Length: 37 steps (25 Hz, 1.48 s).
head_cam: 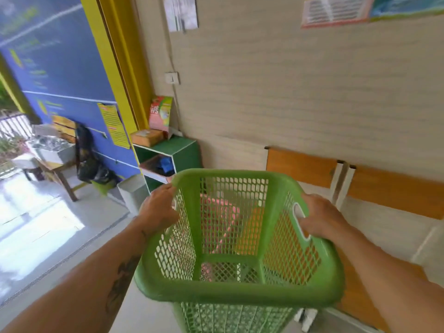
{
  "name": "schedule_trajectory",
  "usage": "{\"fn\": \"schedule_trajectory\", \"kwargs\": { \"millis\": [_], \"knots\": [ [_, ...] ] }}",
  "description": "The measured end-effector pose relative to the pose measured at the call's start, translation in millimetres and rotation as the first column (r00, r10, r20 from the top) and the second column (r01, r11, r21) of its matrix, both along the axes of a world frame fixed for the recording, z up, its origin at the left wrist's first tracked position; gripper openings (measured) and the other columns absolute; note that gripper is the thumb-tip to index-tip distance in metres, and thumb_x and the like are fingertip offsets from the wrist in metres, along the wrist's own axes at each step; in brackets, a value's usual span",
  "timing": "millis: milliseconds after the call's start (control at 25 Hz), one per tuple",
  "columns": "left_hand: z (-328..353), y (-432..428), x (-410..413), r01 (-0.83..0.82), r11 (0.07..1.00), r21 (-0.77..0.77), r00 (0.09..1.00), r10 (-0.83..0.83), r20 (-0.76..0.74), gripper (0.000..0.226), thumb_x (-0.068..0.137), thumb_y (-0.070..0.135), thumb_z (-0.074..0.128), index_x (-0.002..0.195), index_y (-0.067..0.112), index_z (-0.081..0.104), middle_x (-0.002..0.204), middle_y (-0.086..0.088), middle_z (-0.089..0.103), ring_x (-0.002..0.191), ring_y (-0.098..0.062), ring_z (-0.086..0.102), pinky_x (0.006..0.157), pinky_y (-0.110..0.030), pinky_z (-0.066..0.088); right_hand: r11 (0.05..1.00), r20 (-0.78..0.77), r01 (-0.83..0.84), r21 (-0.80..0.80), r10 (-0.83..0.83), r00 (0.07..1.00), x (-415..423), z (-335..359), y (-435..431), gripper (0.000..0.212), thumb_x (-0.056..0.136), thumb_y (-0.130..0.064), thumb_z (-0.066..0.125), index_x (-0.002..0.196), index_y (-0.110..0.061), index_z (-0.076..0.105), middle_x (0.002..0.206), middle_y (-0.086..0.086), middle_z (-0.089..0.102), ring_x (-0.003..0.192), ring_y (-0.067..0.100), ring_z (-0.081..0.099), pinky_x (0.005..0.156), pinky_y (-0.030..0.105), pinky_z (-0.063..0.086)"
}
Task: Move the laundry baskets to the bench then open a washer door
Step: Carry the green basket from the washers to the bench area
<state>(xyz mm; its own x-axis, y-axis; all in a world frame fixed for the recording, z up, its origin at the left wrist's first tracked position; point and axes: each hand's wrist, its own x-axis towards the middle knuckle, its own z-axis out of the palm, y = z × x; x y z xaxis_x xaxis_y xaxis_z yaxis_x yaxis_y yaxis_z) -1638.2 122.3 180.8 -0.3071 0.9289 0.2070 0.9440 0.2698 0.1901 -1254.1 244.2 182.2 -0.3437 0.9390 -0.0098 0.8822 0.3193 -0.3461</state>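
Beyond, at two o'clock, waits the desk, so both hands (left hand, right hand) clamp the green basket's rim, each grip closed tight for carrying.

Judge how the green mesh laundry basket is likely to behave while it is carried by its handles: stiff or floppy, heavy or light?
The green basket probably stays fairly stiff: its thick rim keeps its shape between the left hand and right hand. It is likely light, since it looks empty and its walls are open mesh. Gripped on opposite sides, it should hang level.

green basket base cut off below, wall posters blurred
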Motion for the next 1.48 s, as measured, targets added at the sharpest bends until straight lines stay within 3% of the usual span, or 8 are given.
{"fn": "schedule_trajectory", "kwargs": {
  "millis": [160,320,560,800,1080,1200,1360,1480],
  "knots": [
    [23,50,-49,-0.116,0.991,0.07,0.993,0.117,-0.008,0.05,0.063,0.008,0.056,0.113,0.011,0.057,0.112,0.004,0.057,0.095,-0.023,0.06,0.077,-0.039,0.056,0.993,-0.016,-0.069,0.094,0.071,0.997,-73,15,85,0.061,0.089,-0.023,0.054,0.145,-0.015,0.034,0.145,0.01,0.044,0.118,0.031,0.053,0.088,0.04,0.049],
    [30,108,-110,-0.125,0.988,0.088,0.992,0.127,-0.02,0.069,0.065,0.003,0.057,0.134,0.011,0.049,0.133,0.0,0.053,0.105,-0.023,0.06,0.084,-0.036,0.055,0.989,0.016,-0.09,0.117,0.089,0.996,-142,13,147,0.067,0.086,-0.017,0.055,0.148,-0.011,0.029,0.15,0.008,0.038,0.122,0.031,0.052,0.086,0.037,0.048],
    [9,222,-231,-0.022,0.998,0.058,1.0,0.022,0.002,0.067,0.061,0.003,0.056,0.128,0.013,0.052,0.128,0.006,0.052,0.094,-0.016,0.055,0.068,-0.024,0.041,0.999,0.051,0.033,0.04,-0.035,0.998,-242,-9,219,0.086,0.078,-0.012,0.061,0.153,-0.013,0.019,0.154,0.006,0.031,0.132,0.028,0.043,0.093,0.038,0.048],
    [-25,315,-319,0.143,0.99,0.0,0.987,-0.143,0.074,0.073,0.063,0.004,0.057,0.134,0.017,0.047,0.134,0.008,0.048,0.106,-0.023,0.06,0.077,-0.034,0.051,0.982,0.067,0.186,-0.041,-0.183,0.981,-320,-38,256,0.087,0.074,-0.009,0.067,0.149,-0.012,0.023,0.148,0.008,0.036,0.126,0.031,0.049,0.091,0.043,0.052],
    [-137,379,-347,0.204,0.971,-0.127,0.966,-0.179,0.189,0.094,0.07,-0.002,0.054,0.152,0.031,0.02,0.158,0.005,0.022,0.139,-0.025,0.037,0.107,-0.041,0.042,0.941,0.029,0.293,-0.171,-0.292,0.956,-351,-138,278,0.088,0.064,-0.001,0.071,0.14,-0.015,0.028,0.129,0.006,0.04,0.104,0.029,0.057,0.07,0.038,0.058],
    [-208,397,-342,0.173,0.967,-0.187,0.962,-0.125,0.243,0.099,0.071,-0.014,0.05,0.153,0.031,0.017,0.161,0.005,0.013,0.144,-0.03,0.025,0.112,-0.046,0.035,0.917,0.059,0.353,-0.187,-0.349,0.935,-360,-215,282,0.096,0.062,0.002,0.073,0.144,-0.014,0.024,0.138,0.008,0.035,0.105,0.029,0.057,0.066,0.034,0.059],
    [-309,409,-337,0.172,0.932,-0.319,0.962,-0.089,0.257,0.104,0.066,-0.02,0.046,0.154,0.024,0.013,0.163,-0.003,0.007,0.147,-0.03,0.017,0.113,-0.048,0.035,0.863,0.119,0.442,-0.245,-0.426,0.897,-370,-310,279,0.105,0.068,0.002,0.075,0.152,-0.011,0.012,0.159,0.011,0.016,0.133,0.034,0.039,0.085,0.034,0.055],
    [-364,399,-338,0.17,0.909,-0.382,0.963,-0.072,0.258,0.098,0.069,-0.017,0.051,0.153,0.022,0.019,0.163,-0.004,0.01,0.141,-0.037,0.032,0.1,-0.052,0.047,0.84,0.125,0.441,-0.318,-0.423,0.897,-375,-360,274,0.108,0.072,0.001,0.074,0.153,-0.011,0.005,0.162,0.011,0.007,0.14,0.033,0.032,0.096,0.033,0.051]
  ]
}}
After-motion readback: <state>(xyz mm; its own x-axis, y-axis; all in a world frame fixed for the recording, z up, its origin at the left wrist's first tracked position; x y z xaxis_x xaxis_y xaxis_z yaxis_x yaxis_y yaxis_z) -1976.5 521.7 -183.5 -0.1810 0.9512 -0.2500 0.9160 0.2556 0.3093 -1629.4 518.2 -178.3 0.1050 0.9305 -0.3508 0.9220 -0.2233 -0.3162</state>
